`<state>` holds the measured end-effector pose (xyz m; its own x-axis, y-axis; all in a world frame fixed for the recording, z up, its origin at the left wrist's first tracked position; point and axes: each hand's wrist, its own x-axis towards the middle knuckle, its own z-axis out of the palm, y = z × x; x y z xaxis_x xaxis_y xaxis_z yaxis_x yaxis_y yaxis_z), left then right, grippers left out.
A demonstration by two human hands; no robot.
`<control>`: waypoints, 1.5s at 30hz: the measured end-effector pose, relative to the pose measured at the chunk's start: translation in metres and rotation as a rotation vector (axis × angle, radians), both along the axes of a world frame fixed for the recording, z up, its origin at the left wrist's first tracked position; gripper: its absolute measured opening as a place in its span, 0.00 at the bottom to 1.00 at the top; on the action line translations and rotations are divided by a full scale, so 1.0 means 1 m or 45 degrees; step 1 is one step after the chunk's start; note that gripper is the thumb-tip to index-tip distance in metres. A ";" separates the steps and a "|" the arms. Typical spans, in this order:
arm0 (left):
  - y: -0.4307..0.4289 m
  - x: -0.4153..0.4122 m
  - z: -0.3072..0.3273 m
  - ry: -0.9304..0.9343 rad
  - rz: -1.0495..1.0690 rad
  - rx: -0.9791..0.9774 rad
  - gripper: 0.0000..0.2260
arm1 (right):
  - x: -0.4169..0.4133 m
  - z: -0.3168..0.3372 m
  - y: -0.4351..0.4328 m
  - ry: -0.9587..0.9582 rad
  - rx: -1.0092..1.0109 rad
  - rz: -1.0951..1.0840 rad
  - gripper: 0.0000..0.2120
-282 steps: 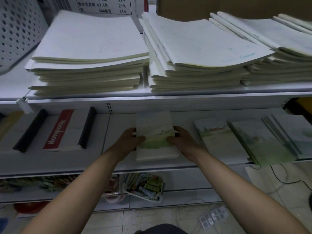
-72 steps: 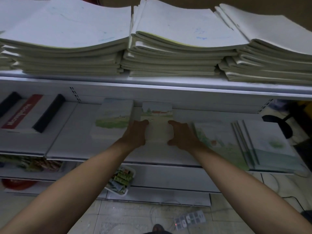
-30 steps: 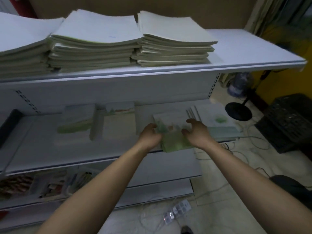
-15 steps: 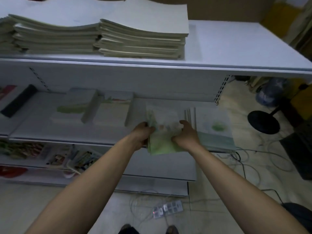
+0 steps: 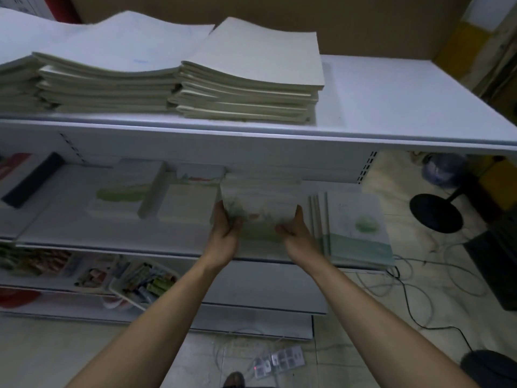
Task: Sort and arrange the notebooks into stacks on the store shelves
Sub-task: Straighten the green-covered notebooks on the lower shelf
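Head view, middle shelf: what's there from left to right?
Black-spined notebook → green-meadow stack → red-roof stack → left hand → held notebooks → right hand → fanned green-cover notebooks.

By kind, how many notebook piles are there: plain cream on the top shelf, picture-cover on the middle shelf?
Plain cream piles: 3 (left cream pile, middle cream pile, right cream pile)
Picture-cover piles: 4 (leftmost pile, second pile, held pile, fanned pile)
Total: 7

pale notebook [image 5: 258, 211] with green wash; cream stacks [image 5: 246, 88] on white shelf [image 5: 391, 107].
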<state>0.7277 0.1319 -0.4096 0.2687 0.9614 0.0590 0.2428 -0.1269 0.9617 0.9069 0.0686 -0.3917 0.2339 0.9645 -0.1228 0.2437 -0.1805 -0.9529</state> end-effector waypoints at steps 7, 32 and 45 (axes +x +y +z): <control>-0.002 0.001 0.001 -0.075 -0.017 0.002 0.15 | -0.007 -0.003 0.007 0.032 0.044 -0.093 0.21; 0.070 0.022 0.019 0.497 -0.126 -0.290 0.13 | 0.020 0.005 0.046 -0.192 -0.176 -0.206 0.19; 0.074 0.056 0.028 1.199 -0.138 -0.150 0.15 | 0.010 -0.012 0.079 -0.641 -0.510 -0.337 0.11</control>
<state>0.7833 0.2059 -0.3819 0.2442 0.9145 -0.3226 0.9164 -0.1088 0.3853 0.9173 0.1476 -0.4033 0.5767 0.7702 -0.2724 0.5376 -0.6089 -0.5833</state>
